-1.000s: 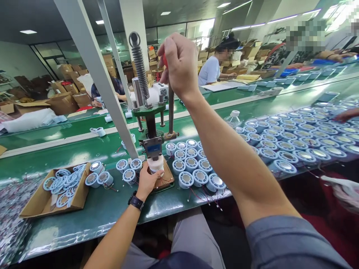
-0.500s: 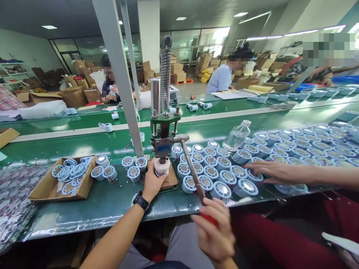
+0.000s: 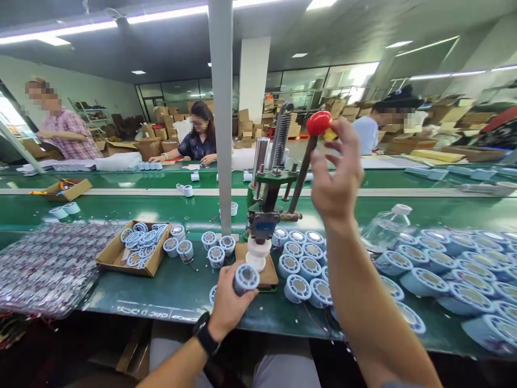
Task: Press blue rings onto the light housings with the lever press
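My left hand [image 3: 231, 302] is wrapped round a light blue cylindrical part [image 3: 246, 278] with a ringed top, just in front of the press. The hand press [image 3: 264, 225] stands upright on a brown board [image 3: 269, 274], its white plastic fixture [image 3: 257, 254] showing no blue part in it. Raised beside the lever's red knob [image 3: 319, 123], my right hand [image 3: 338, 175] has its fingers spread and curved, not wrapped round the knob. The lever [image 3: 302, 175] points up.
Rows of blue parts [image 3: 432, 283] cover the right side, by a clear bottle [image 3: 388, 226]. A cardboard box [image 3: 151, 267] of blue rings sits left, beyond it a wired stack [image 3: 60, 269]. A grey post [image 3: 221, 118] rises behind. People work across the bench.
The lever has swung from down to up. My left hand has drawn a blue part out of the fixture toward me. My right hand has risen and loosened. The view has turned left.
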Demonstrator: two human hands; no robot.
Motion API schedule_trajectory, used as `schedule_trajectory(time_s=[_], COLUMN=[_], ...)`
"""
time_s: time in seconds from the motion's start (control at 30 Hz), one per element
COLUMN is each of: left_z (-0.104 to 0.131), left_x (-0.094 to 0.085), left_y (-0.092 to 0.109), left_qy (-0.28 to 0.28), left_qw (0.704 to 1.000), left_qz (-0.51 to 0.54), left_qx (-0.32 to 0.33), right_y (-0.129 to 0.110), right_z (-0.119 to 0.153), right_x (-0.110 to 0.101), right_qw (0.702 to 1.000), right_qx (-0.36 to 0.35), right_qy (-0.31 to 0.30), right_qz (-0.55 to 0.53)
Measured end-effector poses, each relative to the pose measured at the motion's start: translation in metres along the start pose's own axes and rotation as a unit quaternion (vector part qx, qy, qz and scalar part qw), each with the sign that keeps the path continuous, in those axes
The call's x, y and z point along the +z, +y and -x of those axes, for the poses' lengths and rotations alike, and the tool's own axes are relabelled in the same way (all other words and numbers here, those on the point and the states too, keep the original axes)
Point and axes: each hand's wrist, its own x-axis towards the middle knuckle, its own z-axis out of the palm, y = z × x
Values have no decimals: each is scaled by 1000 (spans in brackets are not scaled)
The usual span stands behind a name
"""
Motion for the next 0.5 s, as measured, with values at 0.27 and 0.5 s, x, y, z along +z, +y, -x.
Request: schedule_trajectory(time_s=[0.27, 0.5], left_z=[6, -4], left_x=[-96, -67], left_y=[-53, -59], left_qy=[115, 129], left_qw=[972, 974], left_qz=[-175, -175], left_qx=[-106, -57], right_y=[-97, -99], right_z=[281, 331], right_x=[4, 13], right_qw=[912, 925], right_qx=[41, 13], right_qy=[-405, -378], right_qz=[-37, 11])
